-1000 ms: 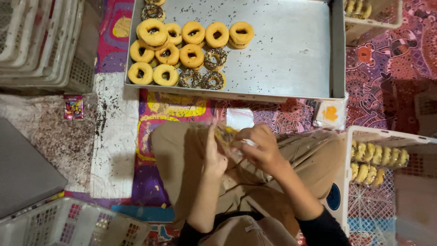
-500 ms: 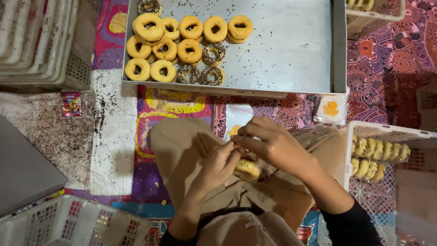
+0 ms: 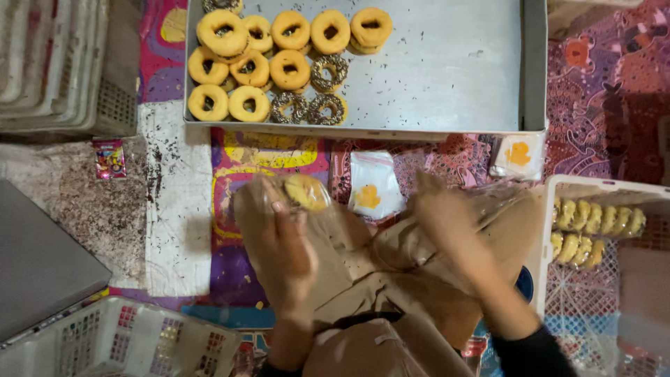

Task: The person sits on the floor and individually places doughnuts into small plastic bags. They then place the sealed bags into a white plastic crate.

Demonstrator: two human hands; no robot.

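Note:
My left hand (image 3: 286, 255) grips a yellow donut wrapped in a clear plastic bag (image 3: 304, 193) over my left knee. My right hand (image 3: 447, 216) is blurred above my right knee, near a crinkled sheet of clear plastic (image 3: 499, 195); whether it holds anything is unclear. Beyond my knees lies a large metal tray (image 3: 453, 70) with several ring donuts (image 3: 289, 68) in its left part, most of them yellow-glazed and a few sprinkled dark.
Two small clear bags with an orange print (image 3: 373, 190) (image 3: 517, 155) lie on the patterned mat. A white crate (image 3: 551, 209) at right holds rows of bagged donuts (image 3: 597, 223). White baskets (image 3: 105, 338) at bottom left, stacked trays (image 3: 49, 63) at top left, a pink packet (image 3: 109, 158).
My hands were together on a bagged donut over my lap. Now they are apart: the left has carried the bagged donut to the left, the right has swung to the right.

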